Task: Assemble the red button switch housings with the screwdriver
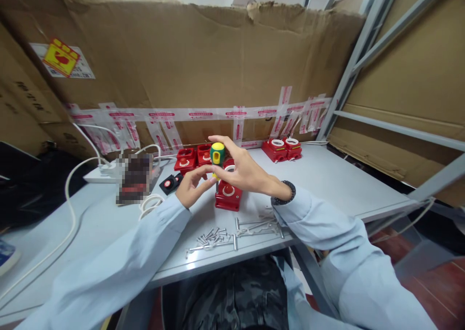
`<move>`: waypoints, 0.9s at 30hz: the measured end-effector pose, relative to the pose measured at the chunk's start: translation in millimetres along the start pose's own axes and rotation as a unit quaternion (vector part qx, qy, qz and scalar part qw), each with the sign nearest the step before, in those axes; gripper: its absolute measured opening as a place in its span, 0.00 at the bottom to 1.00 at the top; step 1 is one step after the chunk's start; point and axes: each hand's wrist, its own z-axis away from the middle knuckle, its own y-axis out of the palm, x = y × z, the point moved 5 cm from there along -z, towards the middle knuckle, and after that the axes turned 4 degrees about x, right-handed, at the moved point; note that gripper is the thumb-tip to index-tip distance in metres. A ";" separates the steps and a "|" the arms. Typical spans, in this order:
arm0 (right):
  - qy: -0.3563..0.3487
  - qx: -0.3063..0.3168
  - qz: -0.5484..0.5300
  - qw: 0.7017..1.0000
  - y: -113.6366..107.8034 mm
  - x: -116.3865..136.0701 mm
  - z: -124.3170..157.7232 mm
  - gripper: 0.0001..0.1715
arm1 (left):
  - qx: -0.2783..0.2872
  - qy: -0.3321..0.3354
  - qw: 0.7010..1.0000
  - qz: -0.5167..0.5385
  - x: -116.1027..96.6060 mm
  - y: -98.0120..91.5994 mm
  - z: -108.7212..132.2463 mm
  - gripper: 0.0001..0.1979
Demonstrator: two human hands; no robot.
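Note:
A screwdriver with a green and yellow handle stands upright, its shaft pointing down at a red housing on the table. My right hand curls around the handle from the right. From the left, my left hand pinches the lower end of the handle near the shaft. The housing has a round red part with a white ring on top. My hands hide part of it and of the red pieces behind. Whether the screwdriver tip touches a screw is hidden.
Loose screws and several metal T-shaped rods lie near the front edge. More red housings stand behind my left hand, with two others at back right. A black square part, white cable and power strip are left.

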 end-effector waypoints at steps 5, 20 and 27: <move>-0.016 0.001 0.020 1.000 -0.2 1.5 -0.2 0.28 | -0.021 0.017 0.999 -0.030 -4.1 -2.1 0.4 0.16; -0.011 0.006 0.013 1.000 -3.0 -1.8 -1.8 0.28 | 0.109 0.053 0.967 -0.225 -2.3 -5.4 -0.4 0.14; -0.021 -0.018 0.016 0.999 -6.0 -2.6 -2.6 0.26 | 0.211 0.067 0.945 -0.239 2.5 1.3 0.6 0.08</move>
